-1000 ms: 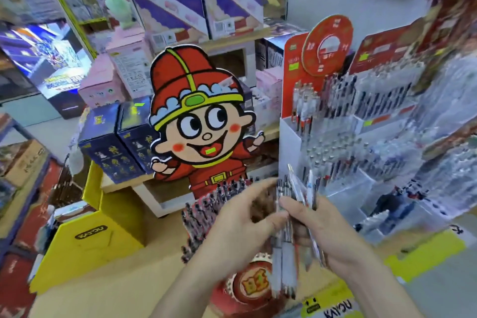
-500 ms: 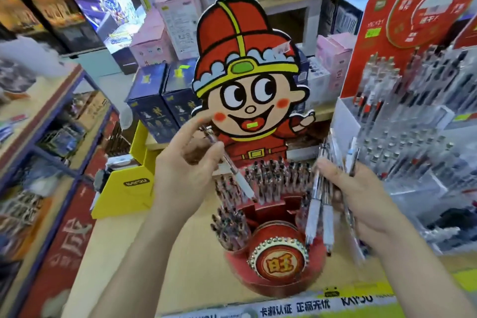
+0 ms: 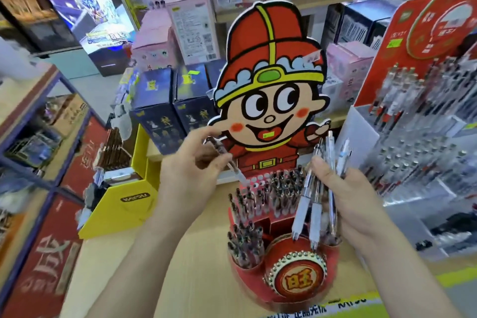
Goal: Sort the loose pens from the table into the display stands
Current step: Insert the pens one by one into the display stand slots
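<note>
The pen [image 3: 232,165] is pinched in the fingertips of the left hand [image 3: 188,175]. It slants down to the right, its tip just over the back holes of the red stand [image 3: 296,277]. The right hand [image 3: 346,201] grips a bundle [image 3: 307,188] of pens, tips down over the stand's front and caps up past the thumb. A cartoon cutout [image 3: 271,100] rises behind both grips. A clear stand [image 3: 413,150] is right of the right hand, and a yellow box [image 3: 121,201] is left of the left.

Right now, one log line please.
left hand: pinches pen, tip at red stand | right hand: grips pen bundle | step: pen not yet seated
</note>
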Demonstrator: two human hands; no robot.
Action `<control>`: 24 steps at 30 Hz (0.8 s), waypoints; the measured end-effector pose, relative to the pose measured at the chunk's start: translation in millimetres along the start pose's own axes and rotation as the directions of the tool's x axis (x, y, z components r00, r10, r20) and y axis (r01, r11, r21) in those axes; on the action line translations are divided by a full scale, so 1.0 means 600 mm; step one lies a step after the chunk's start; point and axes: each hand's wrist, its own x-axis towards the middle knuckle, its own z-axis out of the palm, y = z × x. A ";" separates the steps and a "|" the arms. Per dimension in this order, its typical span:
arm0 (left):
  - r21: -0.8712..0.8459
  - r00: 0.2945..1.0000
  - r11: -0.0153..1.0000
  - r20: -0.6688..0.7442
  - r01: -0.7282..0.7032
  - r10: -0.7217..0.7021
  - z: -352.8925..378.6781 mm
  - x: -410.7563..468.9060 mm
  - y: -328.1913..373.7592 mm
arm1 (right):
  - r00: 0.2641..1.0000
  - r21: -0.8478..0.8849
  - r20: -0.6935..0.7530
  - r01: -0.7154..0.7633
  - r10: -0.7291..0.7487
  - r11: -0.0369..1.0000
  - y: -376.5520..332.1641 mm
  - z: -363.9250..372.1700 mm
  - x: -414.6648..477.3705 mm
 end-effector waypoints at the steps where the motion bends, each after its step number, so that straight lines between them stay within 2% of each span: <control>1: 0.043 0.997 0.999 0.075 0.003 -0.006 0.006 -0.001 -0.007 | 1.000 -0.004 -0.012 0.001 -0.001 1.000 0.001 0.005 0.000; 5: 0.106 0.937 0.994 0.342 0.028 -0.063 0.030 -0.004 -0.042 | 1.000 -0.026 -0.027 0.002 -0.003 1.000 0.003 0.022 -0.004; 13: 0.165 0.854 0.984 0.519 -0.065 -0.031 0.040 -0.009 -0.064 | 1.000 -0.073 -0.011 0.020 -0.021 0.997 -0.002 0.029 -0.018; 17: 0.225 0.829 0.970 0.557 -0.094 -0.049 0.038 0.004 -0.061 | 1.000 -0.092 -0.014 0.010 -0.012 0.996 0.001 0.032 -0.024; 24: 0.239 0.875 0.969 0.482 -0.069 -0.056 0.042 0.002 -0.054 | 0.998 -0.041 0.053 -0.043 0.045 0.998 0.006 0.034 -0.032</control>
